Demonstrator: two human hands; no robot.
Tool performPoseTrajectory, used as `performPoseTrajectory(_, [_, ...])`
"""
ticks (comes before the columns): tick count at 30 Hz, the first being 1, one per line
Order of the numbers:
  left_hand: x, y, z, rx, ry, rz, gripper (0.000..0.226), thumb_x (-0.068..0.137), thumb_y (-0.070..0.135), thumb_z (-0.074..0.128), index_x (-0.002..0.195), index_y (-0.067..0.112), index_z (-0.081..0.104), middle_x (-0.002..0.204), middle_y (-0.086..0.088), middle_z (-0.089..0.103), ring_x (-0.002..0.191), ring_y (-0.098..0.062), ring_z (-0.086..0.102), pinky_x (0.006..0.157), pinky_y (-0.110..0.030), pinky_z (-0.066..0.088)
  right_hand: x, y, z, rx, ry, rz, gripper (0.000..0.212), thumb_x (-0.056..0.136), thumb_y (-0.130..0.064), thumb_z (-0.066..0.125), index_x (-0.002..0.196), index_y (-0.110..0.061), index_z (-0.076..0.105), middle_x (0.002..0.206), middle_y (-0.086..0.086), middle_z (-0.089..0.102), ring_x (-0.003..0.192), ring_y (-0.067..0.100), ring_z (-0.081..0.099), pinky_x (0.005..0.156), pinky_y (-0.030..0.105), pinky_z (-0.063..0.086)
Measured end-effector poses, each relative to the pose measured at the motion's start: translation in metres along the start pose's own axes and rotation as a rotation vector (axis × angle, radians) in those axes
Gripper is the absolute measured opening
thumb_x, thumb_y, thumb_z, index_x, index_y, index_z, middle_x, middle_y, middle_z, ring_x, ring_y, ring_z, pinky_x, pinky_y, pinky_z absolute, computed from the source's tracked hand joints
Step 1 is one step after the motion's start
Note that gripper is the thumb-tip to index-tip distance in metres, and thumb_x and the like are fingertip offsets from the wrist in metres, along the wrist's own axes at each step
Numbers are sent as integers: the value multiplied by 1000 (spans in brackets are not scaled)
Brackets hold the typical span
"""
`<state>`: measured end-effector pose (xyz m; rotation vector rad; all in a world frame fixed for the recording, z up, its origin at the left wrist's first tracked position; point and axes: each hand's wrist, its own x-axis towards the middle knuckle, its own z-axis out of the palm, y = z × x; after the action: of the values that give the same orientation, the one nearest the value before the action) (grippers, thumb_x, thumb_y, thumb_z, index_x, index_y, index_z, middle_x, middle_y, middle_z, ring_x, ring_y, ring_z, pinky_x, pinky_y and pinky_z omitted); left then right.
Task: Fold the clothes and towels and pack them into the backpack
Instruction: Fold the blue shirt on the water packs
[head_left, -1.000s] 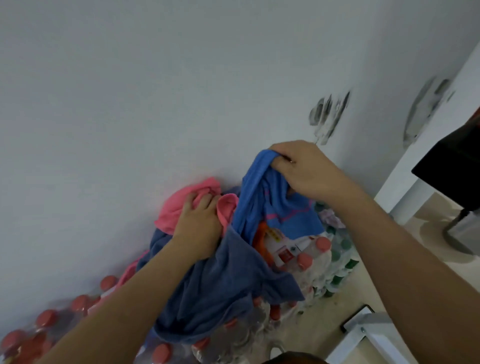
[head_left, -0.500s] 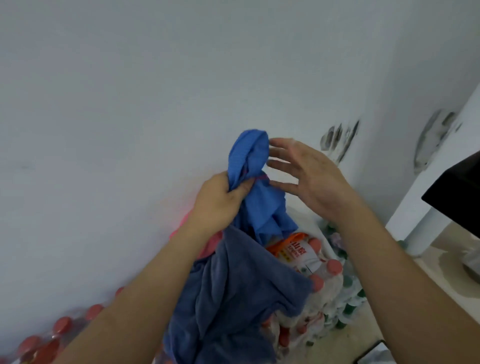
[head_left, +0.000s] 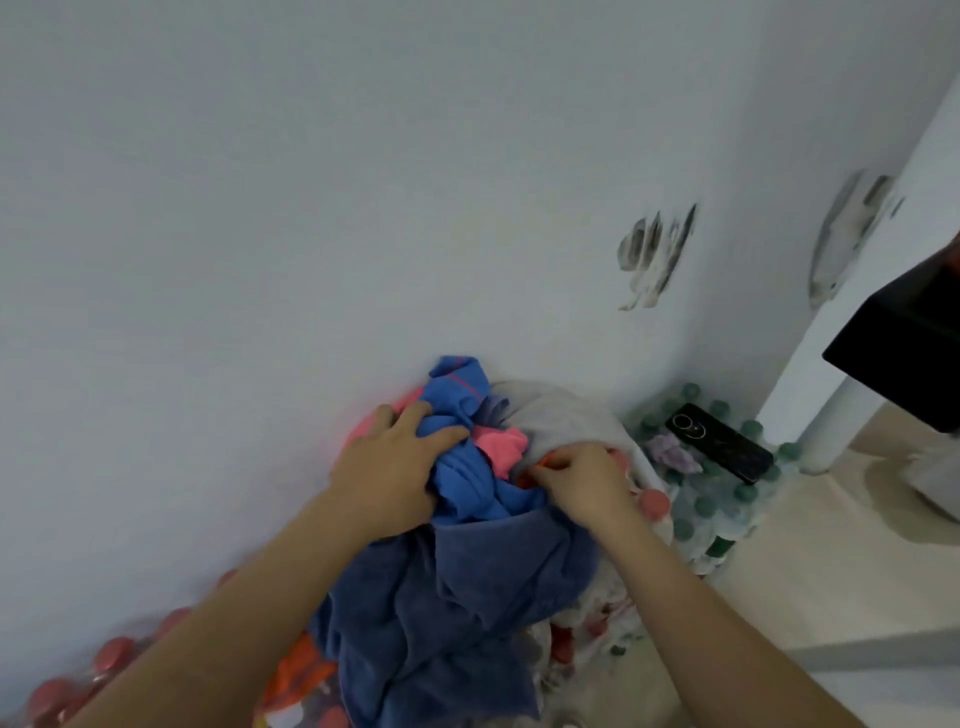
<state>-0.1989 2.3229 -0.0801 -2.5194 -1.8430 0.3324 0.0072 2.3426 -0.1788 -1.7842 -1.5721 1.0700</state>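
In the middle of the frame the left hand (head_left: 387, 467) grabs the bright blue cloth with a pink line (head_left: 457, 395). Just right of it the right hand (head_left: 582, 480) pinches the edge of the light grey cloth (head_left: 561, 415). A pink cloth (head_left: 501, 449) sits between them. The dark blue fluffy towel (head_left: 457, 597) lies below

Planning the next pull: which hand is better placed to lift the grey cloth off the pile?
Probably right. The right hand pinches the grey cloth at its edge; the left hand is busy gripping the blue cloth.

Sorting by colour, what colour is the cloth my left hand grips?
Blue cloth, pink stripe; head view.
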Motion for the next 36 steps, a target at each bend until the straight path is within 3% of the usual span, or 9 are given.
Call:
performPoseTrajectory(9, [4,-9,18,48,138,-140,65,79,36,66,137,38,38,144,-3,33,117,-29,43,86,-39,48,7,-60,-46,169,290,-220,13,80,-13,70,69,-18,65,66,-3,60,68,17,56,70,30,45])
performPoseTrajectory(14, [16,-6,20,-36,144,-175,49,88,30,54,134,39,41,135,-3,38,116,-27,48,91,-38,44,4,-72,-46,-282,127,-273,15,85,-24,62,92,-14,53,99,6,48,93,30,55,78,32,40])
performPoseTrajectory(17, [17,-18,7,-485,221,-217,34,84,28,57,118,27,61,115,-8,60,102,-30,60,85,-37,48,-11,-74,-30,-242,-33,-316,44,84,-39,64,115,-21,40,118,3,45,102,26,56,81,32,42])
performPoseTrajectory(21, [-1,-30,-39,-1511,414,-408,28,90,32,64,96,5,69,96,-17,72,93,-32,68,84,-48,55,-34,-98,-6,-62,-234,-410,94,68,-70,61,145,-41,16,147,-14,37,130,7,42,107,37,38])
performPoseTrajectory(26, [-44,-30,-87,-1944,511,-151,21,97,19,50,106,4,63,102,-12,72,97,-25,68,88,-40,55,-63,-154,10,266,-120,-516,60,80,-31,74,133,-28,47,128,-15,56,114,-3,54,92,20,47])
performPoseTrajectory(28, [-66,-41,-99,-1985,607,-132,13,95,11,53,98,6,64,94,-10,73,89,-23,70,81,-37,57,-79,-175,10,428,-68,-483,25,86,-12,68,107,-25,62,101,-13,68,89,-8,63,72,15,50])
performPoseTrajectory(30, [-88,-62,-105,-1927,722,-146,11,88,5,62,99,5,62,96,-12,71,89,-24,69,81,-39,56,-96,-195,7,490,-61,-485,26,89,1,61,91,-24,68,85,-11,73,80,-3,66,67,18,51])
performPoseTrajectory(33, [-126,-96,-106,-1743,846,-200,43,69,8,76,106,19,57,106,-14,63,92,-27,65,80,-42,54,-125,-226,1,591,-150,-506,27,91,2,56,86,-18,75,90,0,75,86,16,71,71,28,55])
performPoseTrajectory(36, [-163,-118,-102,-1419,892,-246,36,74,-4,69,92,26,63,86,-7,62,75,-19,60,65,-32,48,-155,-257,-2,670,-177,-524,24,92,-5,55,83,-14,75,89,11,74,82,25,70,73,38,58])
